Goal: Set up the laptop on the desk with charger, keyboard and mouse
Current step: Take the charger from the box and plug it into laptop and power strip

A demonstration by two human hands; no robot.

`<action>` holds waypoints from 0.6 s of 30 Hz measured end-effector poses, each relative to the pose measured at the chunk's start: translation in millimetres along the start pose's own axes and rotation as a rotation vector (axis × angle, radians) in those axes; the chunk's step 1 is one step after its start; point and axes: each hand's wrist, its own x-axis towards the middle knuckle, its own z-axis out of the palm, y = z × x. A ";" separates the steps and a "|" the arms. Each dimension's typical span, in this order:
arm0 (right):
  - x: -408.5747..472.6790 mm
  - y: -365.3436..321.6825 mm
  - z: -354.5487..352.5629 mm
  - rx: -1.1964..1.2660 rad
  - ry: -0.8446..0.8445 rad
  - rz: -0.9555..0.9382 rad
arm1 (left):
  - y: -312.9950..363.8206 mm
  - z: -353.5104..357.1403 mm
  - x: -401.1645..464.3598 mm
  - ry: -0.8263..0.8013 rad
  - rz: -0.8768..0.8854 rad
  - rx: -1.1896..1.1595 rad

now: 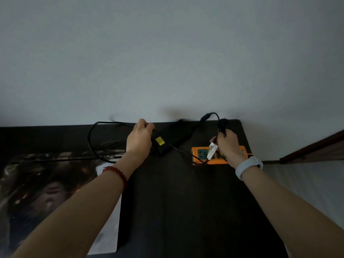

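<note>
Mousepad (46,183) nearest, below left hand (138,138). Left hand grips charger brick (173,135) cable; right hand (228,144) pinches plug lead (222,123) over power strip (200,155). Risk: tangled slack (loops between hands) may drag brick off worktop (186,211).

Red bead bracelet (116,175) left; seemingly grey wristband (248,167) right.

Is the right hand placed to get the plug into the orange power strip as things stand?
Probably yes. The right hand grips the cord near the plug directly above the orange power strip, whose left socket shows uncovered. A loose black cable lying across the strip might snag.
</note>
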 end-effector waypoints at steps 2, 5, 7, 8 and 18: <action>14.6 -16.1 -5.6 0.094 0.041 -0.085 | 4.7 6.5 8.2 0.075 -0.024 -0.079; 35.9 -33.1 -12.2 0.202 0.039 -0.149 | 8.3 16.1 11.0 0.132 0.145 -0.084; 45.8 -35.4 -12.3 0.235 0.019 -0.153 | 8.2 20.8 13.3 0.184 0.309 0.011; 48.1 -34.1 -11.5 0.254 0.015 -0.144 | 9.3 21.7 14.6 0.217 0.373 0.070; 44.0 6.1 -14.3 0.062 0.069 -0.108 | 35.8 64.8 -9.1 0.022 0.737 0.355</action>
